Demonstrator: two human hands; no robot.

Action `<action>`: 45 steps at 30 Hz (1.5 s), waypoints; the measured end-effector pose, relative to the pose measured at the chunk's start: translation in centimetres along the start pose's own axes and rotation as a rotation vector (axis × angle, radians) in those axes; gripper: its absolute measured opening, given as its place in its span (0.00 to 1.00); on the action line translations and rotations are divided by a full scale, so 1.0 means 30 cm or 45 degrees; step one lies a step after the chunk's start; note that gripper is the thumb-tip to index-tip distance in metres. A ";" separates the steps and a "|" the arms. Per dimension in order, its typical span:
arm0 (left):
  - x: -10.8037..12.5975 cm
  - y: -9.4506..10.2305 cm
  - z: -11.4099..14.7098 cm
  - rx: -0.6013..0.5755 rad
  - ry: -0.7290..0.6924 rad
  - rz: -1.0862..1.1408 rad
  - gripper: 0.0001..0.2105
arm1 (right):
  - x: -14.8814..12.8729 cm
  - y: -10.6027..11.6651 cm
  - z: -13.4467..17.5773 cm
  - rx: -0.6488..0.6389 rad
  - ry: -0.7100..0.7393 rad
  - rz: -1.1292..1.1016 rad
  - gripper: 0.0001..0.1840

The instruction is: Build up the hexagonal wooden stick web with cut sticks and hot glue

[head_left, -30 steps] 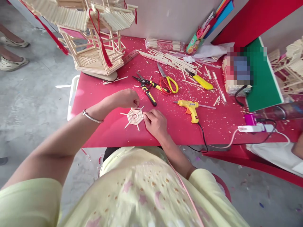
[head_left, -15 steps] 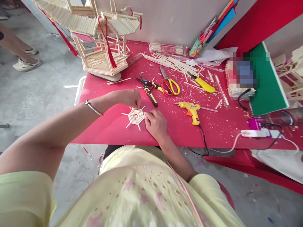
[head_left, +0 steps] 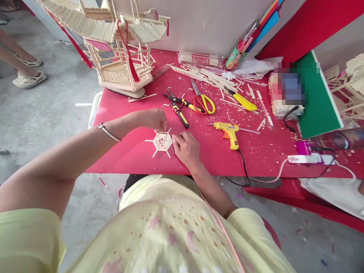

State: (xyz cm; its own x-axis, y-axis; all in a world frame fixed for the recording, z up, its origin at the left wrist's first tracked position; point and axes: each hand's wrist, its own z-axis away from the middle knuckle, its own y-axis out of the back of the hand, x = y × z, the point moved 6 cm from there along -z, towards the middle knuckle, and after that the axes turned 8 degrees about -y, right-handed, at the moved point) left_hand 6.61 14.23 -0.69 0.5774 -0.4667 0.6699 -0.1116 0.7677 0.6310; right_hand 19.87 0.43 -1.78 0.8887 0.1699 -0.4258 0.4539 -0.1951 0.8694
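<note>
A small hexagonal web of thin wooden sticks lies on the red tabletop, its spokes sticking out past the rings. At its far edge my left hand is closed in a pinch, fingertips at a spoke by the upper side. My right hand pinches the web's right-hand edge between thumb and curled fingers. The fingertips hide the spokes there. Beyond the hands lie black-and-yellow pliers and scissors with red and yellow handles. A yellow hot glue gun with a glue stick in it rests to the right.
A stick-built pavilion with red tassels stands at the back left. Loose sticks, a yellow utility knife and wood scraps cover the back. A white power strip with cables lies right. Another person's legs show at far left.
The hexagonal web has turned slightly counterclockwise between my hands. Both hands keep their pinches at nearly the same place. The whole view has shifted a little.
</note>
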 end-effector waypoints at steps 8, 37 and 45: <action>-0.003 -0.009 0.020 0.000 0.131 0.033 0.10 | -0.001 -0.002 0.001 -0.027 -0.007 -0.017 0.15; 0.024 -0.044 0.086 -0.014 0.179 0.101 0.11 | 0.009 -0.005 0.024 -0.191 0.219 -0.001 0.29; 0.041 -0.041 0.101 -0.057 0.249 0.088 0.12 | 0.006 -0.010 0.027 -0.235 0.209 0.057 0.29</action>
State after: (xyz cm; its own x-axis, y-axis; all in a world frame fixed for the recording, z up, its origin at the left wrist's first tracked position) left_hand 5.02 11.39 0.55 0.7162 -0.3215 0.6194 -0.1227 0.8158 0.5652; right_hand 19.93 -0.26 -2.32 0.8785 0.3224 -0.3525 0.3814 -0.0290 0.9239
